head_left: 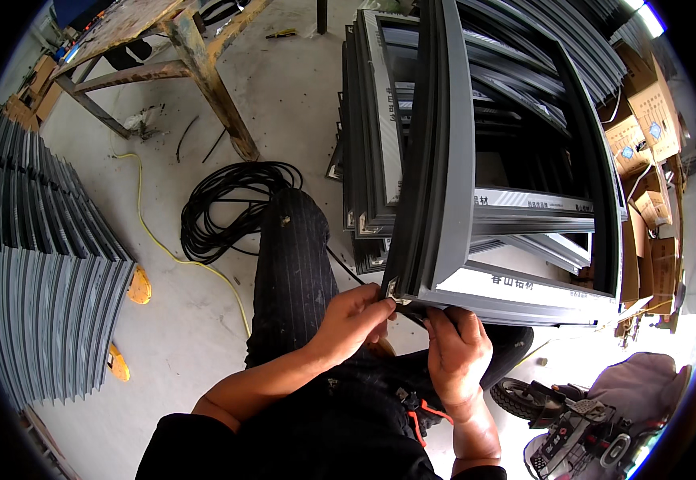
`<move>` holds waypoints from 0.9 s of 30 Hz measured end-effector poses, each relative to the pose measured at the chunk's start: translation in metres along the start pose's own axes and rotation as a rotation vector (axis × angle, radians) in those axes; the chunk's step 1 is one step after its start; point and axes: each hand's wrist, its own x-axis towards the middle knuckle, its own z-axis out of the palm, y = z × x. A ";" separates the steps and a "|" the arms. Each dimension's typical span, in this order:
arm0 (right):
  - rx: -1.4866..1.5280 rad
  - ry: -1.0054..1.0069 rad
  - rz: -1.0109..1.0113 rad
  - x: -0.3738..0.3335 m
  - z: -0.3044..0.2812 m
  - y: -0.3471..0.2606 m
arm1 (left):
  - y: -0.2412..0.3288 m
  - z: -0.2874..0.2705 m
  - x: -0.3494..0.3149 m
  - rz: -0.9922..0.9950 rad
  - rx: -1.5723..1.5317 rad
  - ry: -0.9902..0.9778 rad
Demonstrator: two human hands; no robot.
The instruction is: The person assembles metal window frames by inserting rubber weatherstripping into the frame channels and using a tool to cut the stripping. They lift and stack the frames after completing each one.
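A stack of grey aluminium window frames [453, 160] stands in front of me, tilted, with white printed film on some faces. My left hand [353, 326] is closed at the near lower corner of the front frame, thumb and fingers pinching a thin black strip [414, 317]. To its right, my right hand [460, 352] has its fingers closed under the same bottom edge, also on the strip. A black line from the coil [232, 210] on the floor leads up behind my left hand. My fingertips partly hide the strip.
Grey profiles [52, 280] are piled at the left on yellow-ended supports [140, 286]. A worn wooden table [192, 72] stands at the far left, and a yellow cord [160, 244] crosses the floor. Cardboard boxes [652, 112] and a scooter [572, 424] are at the right. Orange-handled pliers [417, 428] lie near my lap.
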 end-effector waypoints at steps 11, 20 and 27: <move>0.024 -0.056 0.059 0.000 -0.005 -0.001 | -0.013 0.016 0.008 0.008 -0.125 0.054; -0.101 -0.151 0.148 -0.049 -0.071 0.091 | 0.020 -0.038 0.011 0.164 -0.097 0.296; 0.410 -0.123 0.626 -0.090 -0.137 0.148 | 0.031 -0.045 0.025 0.209 -0.155 0.212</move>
